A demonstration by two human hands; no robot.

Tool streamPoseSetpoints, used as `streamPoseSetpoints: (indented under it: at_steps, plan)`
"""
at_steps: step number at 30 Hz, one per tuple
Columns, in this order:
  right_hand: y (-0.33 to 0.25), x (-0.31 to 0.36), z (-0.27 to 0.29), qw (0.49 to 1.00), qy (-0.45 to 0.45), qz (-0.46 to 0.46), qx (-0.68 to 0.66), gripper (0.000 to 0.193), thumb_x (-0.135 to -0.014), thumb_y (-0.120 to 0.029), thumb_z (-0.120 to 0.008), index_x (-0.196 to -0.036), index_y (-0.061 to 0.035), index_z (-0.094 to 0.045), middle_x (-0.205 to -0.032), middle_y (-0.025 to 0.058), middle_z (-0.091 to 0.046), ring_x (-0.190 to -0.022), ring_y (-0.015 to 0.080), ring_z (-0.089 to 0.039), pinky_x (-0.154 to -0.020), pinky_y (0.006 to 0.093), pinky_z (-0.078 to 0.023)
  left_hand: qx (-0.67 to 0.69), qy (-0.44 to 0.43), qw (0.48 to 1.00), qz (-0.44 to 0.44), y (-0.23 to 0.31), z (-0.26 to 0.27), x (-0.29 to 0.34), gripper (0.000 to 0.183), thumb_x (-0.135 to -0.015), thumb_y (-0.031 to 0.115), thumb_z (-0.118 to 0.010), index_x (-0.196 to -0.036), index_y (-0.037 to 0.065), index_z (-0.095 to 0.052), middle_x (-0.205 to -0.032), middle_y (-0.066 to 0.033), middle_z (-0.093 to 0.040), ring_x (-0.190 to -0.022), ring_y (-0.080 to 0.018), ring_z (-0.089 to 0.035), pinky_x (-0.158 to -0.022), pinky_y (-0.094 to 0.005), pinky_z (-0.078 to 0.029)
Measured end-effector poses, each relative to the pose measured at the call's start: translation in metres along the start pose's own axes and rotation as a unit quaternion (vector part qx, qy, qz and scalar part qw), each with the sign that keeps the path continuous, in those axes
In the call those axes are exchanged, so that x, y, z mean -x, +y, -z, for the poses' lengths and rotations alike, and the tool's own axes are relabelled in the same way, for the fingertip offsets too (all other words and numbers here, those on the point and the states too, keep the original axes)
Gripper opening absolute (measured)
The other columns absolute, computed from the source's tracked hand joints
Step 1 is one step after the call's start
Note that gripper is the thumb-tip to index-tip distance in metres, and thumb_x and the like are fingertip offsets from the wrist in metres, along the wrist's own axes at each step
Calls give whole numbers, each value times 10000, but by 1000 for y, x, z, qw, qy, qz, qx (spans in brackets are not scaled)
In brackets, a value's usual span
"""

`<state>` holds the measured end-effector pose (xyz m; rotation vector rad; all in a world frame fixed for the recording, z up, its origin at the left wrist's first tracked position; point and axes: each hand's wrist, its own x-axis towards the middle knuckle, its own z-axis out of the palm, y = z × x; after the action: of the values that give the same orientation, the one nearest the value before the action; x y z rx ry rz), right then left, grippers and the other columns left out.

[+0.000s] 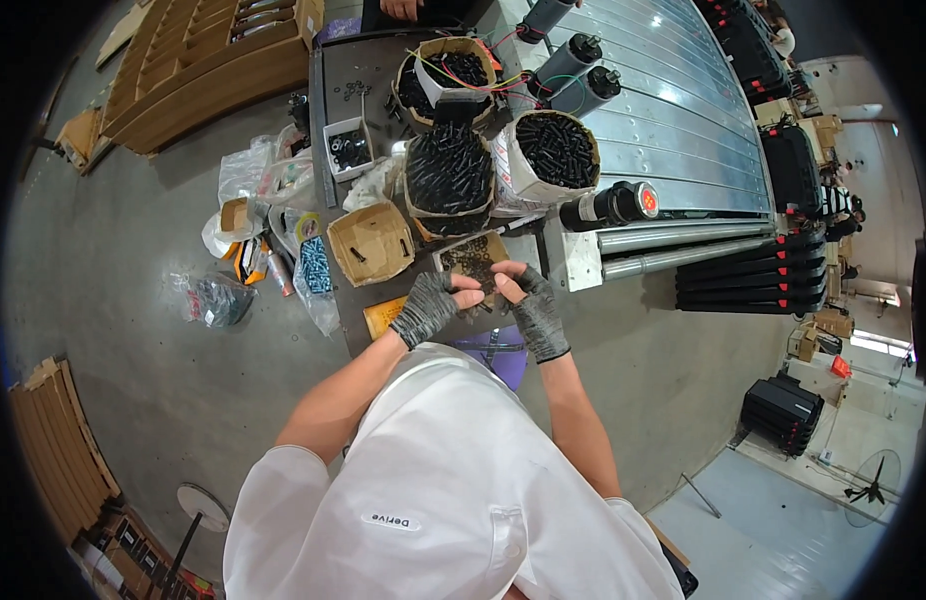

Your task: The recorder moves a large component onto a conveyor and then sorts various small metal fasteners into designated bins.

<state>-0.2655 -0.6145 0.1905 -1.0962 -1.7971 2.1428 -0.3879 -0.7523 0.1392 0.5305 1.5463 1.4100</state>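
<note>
Both hands wear grey fingerless gloves and meet at the near edge of the dark work table. My left hand (438,303) is closed, its thumb and fingers pinched together. A small dark piece shows just below the fingertips, too small to name. Facing it, my right hand (530,300) is closed in a pinch too, and whatever it holds is hidden. Under and beyond the fingertips lies a shallow cardboard box (498,243) of small brownish parts. Left of it stands an open cardboard box (370,228) with a few black screw-like pieces inside.
Boxes of black cylindrical parts (555,148) crowd the table's far side. A white tray (335,135) of small pieces sits left. Black cylinders (589,90) with wires lie on the metal-slatted surface (673,110). Plastic bags (218,300) litter the floor. Another person's hand (401,9) shows beyond.
</note>
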Motion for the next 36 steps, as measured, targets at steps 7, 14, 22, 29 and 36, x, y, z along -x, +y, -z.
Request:
streamPoseSetpoints:
  at_steps: [7,14,22,29,36]
  plan:
    - [9,11,-20,987,79,126,59,225,-885,-88,-636,-1093,-20,-583,-907,24,-601,-794,78,-543,-699,230,-453,9,5,999,-35,-1,-1,-3,276,-813,226,-733,-982,9,-713,-865,-83,-709,-802,-138,-649,-759,-279,-506]
    - [2,15,-18,997,18,47,65,209,-895,-134,-648,-1075,-34,-616,-918,18,-615,-812,82,-552,-690,229,-451,20,-19,1000,-12,-7,0,-3,273,-833,215,-718,-1015,12,-710,-877,-83,-708,-806,-134,-647,-757,-270,-506]
    - [12,19,-27,986,92,101,93,214,-923,-150,-585,-1078,-6,-615,-947,51,-616,-873,133,-569,-778,271,-454,129,4,990,48,-12,-4,-2,282,-850,211,-713,-1065,31,-691,-918,-34,-694,-840,-100,-608,-768,-245,-486]
    - [9,10,-34,978,105,121,135,203,-891,-91,-605,-1078,-12,-617,-971,79,-641,-878,167,-597,-781,306,-469,126,40,991,26,-16,1,-5,278,-846,189,-705,-1071,28,-683,-939,-32,-674,-842,-109,-598,-759,-257,-489]
    - [-33,-33,-34,909,-1,242,340,146,-866,-54,-613,-994,-10,-669,-899,98,-669,-846,174,-634,-757,290,-487,197,22,980,-4,-8,18,-20,301,-854,164,-689,-1127,41,-655,-980,-20,-635,-915,-104,-569,-810,-258,-474]
